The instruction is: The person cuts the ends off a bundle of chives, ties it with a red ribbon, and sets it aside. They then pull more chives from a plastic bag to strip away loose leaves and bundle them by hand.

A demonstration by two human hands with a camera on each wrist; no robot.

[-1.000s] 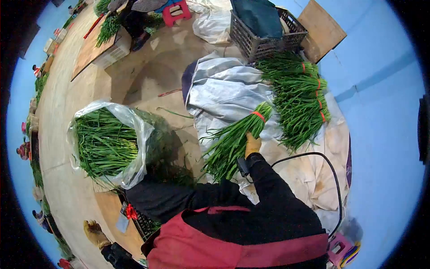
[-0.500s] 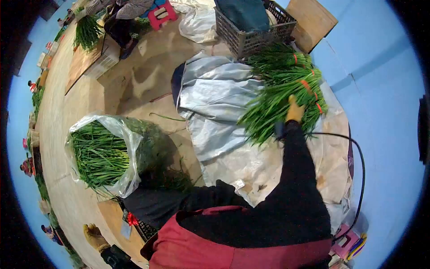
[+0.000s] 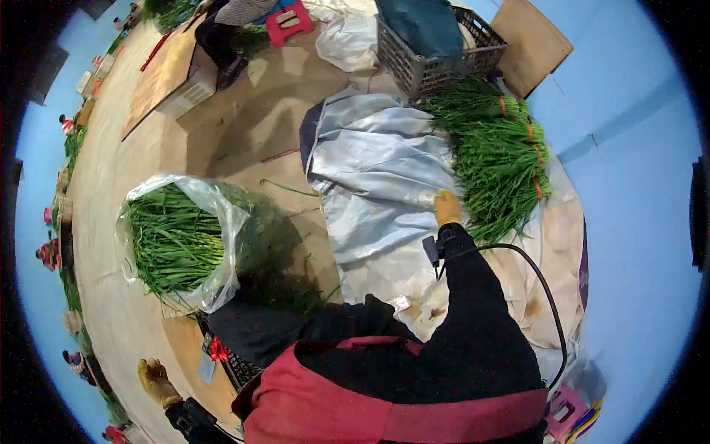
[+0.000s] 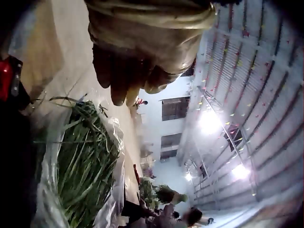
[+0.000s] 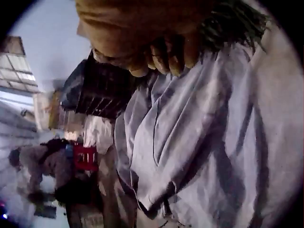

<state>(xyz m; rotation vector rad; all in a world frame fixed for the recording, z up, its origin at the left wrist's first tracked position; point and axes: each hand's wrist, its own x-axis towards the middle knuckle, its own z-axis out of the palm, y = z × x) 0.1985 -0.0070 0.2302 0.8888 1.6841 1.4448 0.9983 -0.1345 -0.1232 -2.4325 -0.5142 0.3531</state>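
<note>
My right hand (image 3: 447, 207), in a yellow work glove, is over the pale cloth (image 3: 384, 155), just left of the pile of tied garlic chives (image 3: 492, 163). Its fingers (image 5: 175, 59) are loosely bent in the right wrist view, with nothing in them. Red bands circle the pale stem ends of the bundles, which face the wall. Down at the lower left, my gloved left hand (image 3: 157, 382) is held out with relaxed fingers and carries nothing. Loose garlic chives (image 3: 174, 240) fill a clear plastic bag (image 3: 235, 222) by my leg; the left wrist view shows them too.
A black plastic crate (image 3: 444, 63) with dark fabric in it stands behind the pile, beside a wooden board (image 3: 532, 48). A cable (image 3: 547, 285) loops from my right wrist. Another person sits at the back near a red stool (image 3: 290, 24). A blue wall (image 3: 629, 207) borders the right side.
My right hand carried a banded bundle of garlic chives rightward onto the pile, let go, and drew back left over the cloth. The left hand has stayed nearly in place.
</note>
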